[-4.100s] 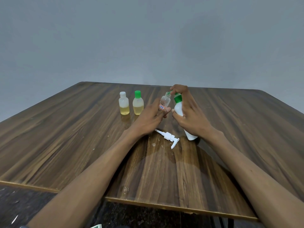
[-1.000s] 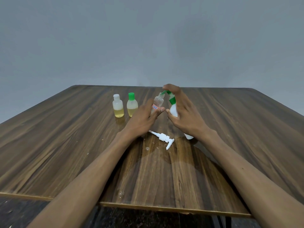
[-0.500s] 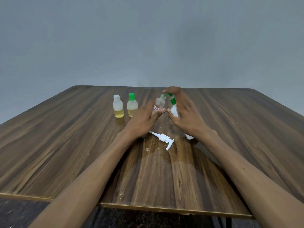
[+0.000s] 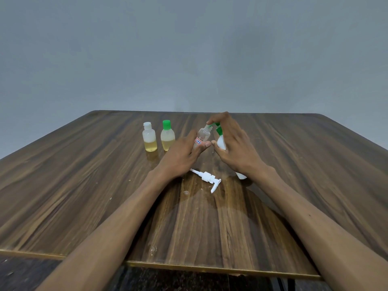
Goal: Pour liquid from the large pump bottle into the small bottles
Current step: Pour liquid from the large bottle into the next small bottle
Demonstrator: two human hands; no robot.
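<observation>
Centrally, both hands on bottles, table (image 4: 84, 206) edges w/ room

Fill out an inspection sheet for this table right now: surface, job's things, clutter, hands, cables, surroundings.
Surface: wooden table, small droplets near the front edge.
Job's things: large white bottle tilted, its green neck toward the mouth of the clear labelled bottle; two small bottles, white-capped bottle and green-capped bottle, stand upright, part-filled with yellow liquid.
Clutter: detached pump head lying on the table.
Hands: left hand holds the clear bottle; right hand grips the large bottle.
Cables: nothing seen.
Surroundings: plain grey wall.
</observation>
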